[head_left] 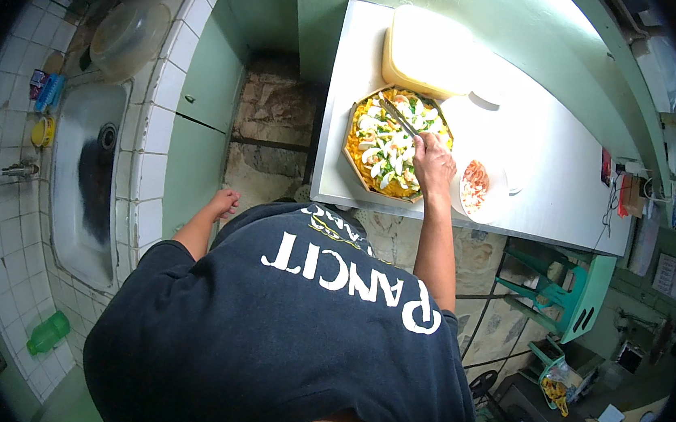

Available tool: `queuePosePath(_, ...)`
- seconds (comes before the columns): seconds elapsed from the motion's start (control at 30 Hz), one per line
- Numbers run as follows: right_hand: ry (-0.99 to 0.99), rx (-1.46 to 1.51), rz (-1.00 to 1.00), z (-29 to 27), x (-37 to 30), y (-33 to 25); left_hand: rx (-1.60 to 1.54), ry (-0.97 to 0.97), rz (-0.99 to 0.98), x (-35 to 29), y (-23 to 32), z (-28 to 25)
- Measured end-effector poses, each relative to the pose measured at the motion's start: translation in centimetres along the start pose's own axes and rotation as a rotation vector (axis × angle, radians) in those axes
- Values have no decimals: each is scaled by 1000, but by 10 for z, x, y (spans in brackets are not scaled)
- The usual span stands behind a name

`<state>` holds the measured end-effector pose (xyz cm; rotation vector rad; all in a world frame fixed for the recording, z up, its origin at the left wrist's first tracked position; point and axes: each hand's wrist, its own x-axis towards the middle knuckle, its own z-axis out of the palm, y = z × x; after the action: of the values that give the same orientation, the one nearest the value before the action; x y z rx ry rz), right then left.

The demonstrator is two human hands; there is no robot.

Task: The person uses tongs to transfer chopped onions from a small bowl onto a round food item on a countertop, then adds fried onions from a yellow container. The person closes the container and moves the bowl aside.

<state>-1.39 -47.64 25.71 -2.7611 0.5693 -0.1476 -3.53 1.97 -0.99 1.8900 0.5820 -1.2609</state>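
My right hand (434,165) is closed on metal tongs (397,114). Their tips reach over the far side of an octagonal tray (355,172) full of yellow-orange noodles (354,145). White egg pieces and chopped greens (393,147) cover the middle of the noodles. Just right of my right wrist stands a white bowl (491,212) holding pinkish pieces (475,183) that look like shrimp. My left hand (225,202) hangs beside my body, away from the table, fingers curled and nothing visible in them.
The tray rests on a white table (550,207) against a green wall. Behind it sits a pale yellow plastic container (418,56). A tiled counter with a sink (69,210) runs along the left. A green shelf rack (558,289) stands off the table's right end.
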Motion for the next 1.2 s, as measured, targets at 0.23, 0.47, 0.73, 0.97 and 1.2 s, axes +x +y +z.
queuePosePath(0.23, 244, -30, -262, 2, -12, 10, -1, -2, 49, -3, 4, 2)
queuePosePath(0.47, 151, 1, -251, -3, -29, 26, -33, -14, 34, -5, 18, 6)
queuePosePath(0.73, 94, 6, -152, 2, -28, 12, -9, -23, 31, -6, 29, 5)
queuePosePath(0.97, 58, 138, -9, -17, -29, 32, -1, -56, 84, 16, 21, 4)
queuePosePath(1.2, 464, 457, 354, -103, -84, 141, 161, -39, 129, 9, 29, 2)
